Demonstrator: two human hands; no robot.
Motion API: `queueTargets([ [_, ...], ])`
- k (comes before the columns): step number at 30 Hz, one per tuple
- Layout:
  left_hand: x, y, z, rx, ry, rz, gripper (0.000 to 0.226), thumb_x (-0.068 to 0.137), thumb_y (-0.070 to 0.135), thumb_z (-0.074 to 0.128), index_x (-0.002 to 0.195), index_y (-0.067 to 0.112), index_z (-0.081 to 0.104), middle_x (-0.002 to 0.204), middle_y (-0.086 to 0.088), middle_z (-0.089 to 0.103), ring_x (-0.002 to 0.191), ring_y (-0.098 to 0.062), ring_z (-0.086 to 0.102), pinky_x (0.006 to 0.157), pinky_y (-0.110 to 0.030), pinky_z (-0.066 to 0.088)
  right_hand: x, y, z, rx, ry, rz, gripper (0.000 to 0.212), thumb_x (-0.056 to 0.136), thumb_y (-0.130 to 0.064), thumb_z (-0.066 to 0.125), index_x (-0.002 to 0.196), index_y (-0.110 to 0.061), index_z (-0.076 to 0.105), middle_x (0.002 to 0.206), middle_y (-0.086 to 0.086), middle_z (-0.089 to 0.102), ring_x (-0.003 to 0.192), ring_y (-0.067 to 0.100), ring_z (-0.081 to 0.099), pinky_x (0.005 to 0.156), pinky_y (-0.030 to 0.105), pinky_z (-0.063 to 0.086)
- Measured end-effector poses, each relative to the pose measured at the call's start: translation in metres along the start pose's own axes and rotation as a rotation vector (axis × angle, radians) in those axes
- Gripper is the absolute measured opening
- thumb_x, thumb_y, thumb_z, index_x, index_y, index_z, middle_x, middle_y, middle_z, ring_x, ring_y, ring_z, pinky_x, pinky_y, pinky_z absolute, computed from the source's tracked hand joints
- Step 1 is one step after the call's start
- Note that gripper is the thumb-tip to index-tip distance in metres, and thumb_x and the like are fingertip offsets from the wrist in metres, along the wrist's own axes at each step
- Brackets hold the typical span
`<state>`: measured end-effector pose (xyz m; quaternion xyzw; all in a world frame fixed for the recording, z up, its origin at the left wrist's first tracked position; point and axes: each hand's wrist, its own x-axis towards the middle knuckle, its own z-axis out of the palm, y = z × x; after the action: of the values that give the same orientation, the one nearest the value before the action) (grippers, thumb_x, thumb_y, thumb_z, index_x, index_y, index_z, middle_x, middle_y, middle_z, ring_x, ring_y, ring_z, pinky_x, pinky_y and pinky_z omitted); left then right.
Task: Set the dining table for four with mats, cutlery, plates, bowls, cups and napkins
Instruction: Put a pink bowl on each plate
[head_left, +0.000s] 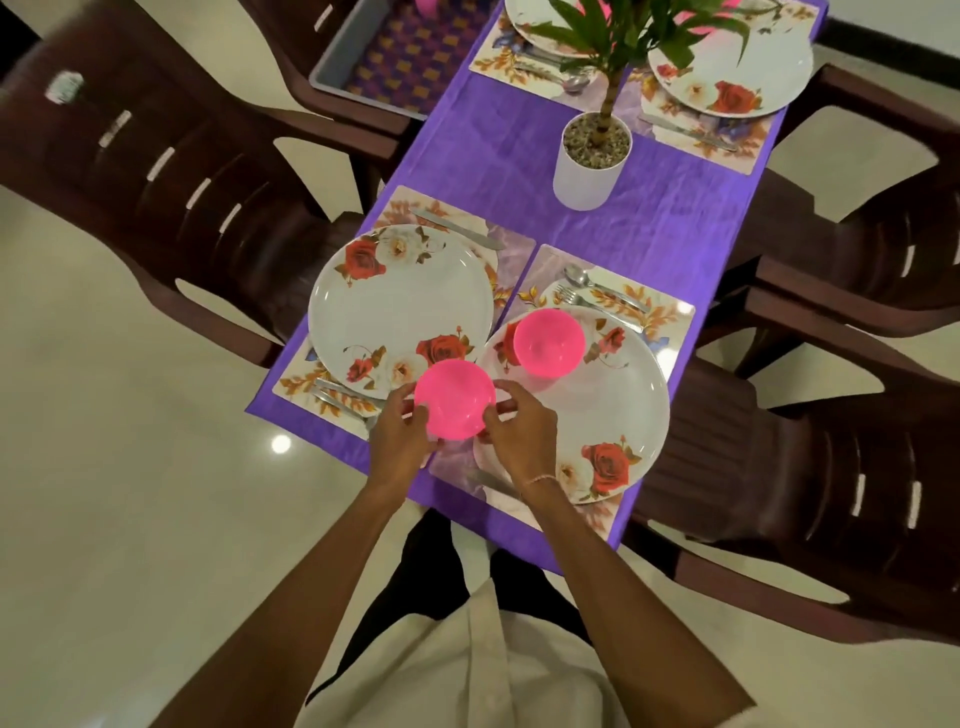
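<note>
Far left on the purple worktop (519, 156) there's a rose-print plate (400, 306) sitting on its mat (297, 385). My left hand (400, 436) and right hand (519, 441) are each curled round one side of a pink bowl (454, 397), holding it over the gap between the two near plates. Right of that, a second pink bowl (548, 340) sits on the other plate (608, 410), with a fork (576, 302) and spoon (584, 279) just beyond.
</note>
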<state>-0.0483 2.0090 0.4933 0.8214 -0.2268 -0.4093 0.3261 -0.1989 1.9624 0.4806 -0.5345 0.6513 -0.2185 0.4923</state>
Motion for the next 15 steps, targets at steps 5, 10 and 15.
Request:
queueTargets([
  [5,0.046,0.007,-0.025,0.057,0.024,0.072,0.038,0.104,0.017,0.059,0.142,0.015,0.059,0.129,-0.007,0.068,0.104,-0.025,0.07,0.073,-0.03,0.062,0.043,-0.022,0.033,-0.015,-0.026,-0.038,0.042,0.094,-0.014,0.066,0.133,-0.028,0.068,0.102,0.002,0.077,0.085,0.018,0.073,0.091,0.048,0.06],
  [10,0.082,0.005,-0.041,0.068,-0.008,0.029,0.039,0.099,0.013,0.063,0.138,0.016,0.064,0.126,-0.008,0.071,0.109,-0.03,0.069,0.091,-0.053,0.06,0.064,-0.041,0.056,-0.089,-0.076,-0.029,0.041,0.097,-0.009,0.061,0.135,-0.021,0.067,0.121,0.005,0.074,0.111,0.025,0.068,0.107,0.043,0.051],
  [15,0.074,0.006,-0.037,0.09,-0.072,0.07,0.036,0.098,0.01,0.06,0.133,0.017,0.066,0.111,0.001,0.071,0.105,-0.025,0.069,0.082,-0.042,0.063,0.063,-0.027,0.053,-0.172,-0.102,-0.071,0.038,0.096,-0.01,0.06,0.13,-0.026,0.069,0.122,-0.002,0.074,0.112,0.021,0.068,0.106,0.043,0.052],
])
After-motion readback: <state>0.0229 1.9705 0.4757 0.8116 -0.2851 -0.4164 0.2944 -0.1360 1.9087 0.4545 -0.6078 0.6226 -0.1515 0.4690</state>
